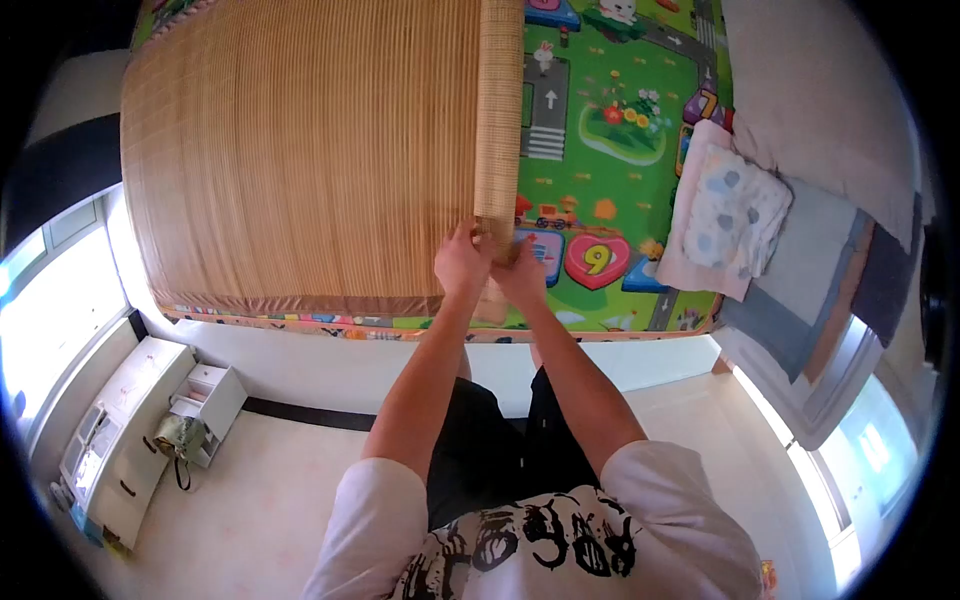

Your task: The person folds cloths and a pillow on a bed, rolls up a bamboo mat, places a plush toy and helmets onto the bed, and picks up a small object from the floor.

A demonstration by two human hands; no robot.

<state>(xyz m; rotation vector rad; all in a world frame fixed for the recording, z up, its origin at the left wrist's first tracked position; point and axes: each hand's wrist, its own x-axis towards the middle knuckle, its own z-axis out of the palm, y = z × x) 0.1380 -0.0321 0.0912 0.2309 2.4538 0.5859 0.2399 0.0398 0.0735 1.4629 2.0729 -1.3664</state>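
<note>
A brown bamboo sleeping mat lies over a colourful play mat on a bed. Its right side is rolled up into a long narrow roll that runs away from me. At the roll's near end, my left hand is closed on the left side, its fingers curled at the mat. My right hand grips the same end from the right, with its fingertips partly hidden. Both hands are close together, near the bed's front edge.
To the right lie a folded spotted cloth and a grey folded blanket. A white cabinet with an open drawer stands at lower left, a bag beside it. The pale floor extends around my legs.
</note>
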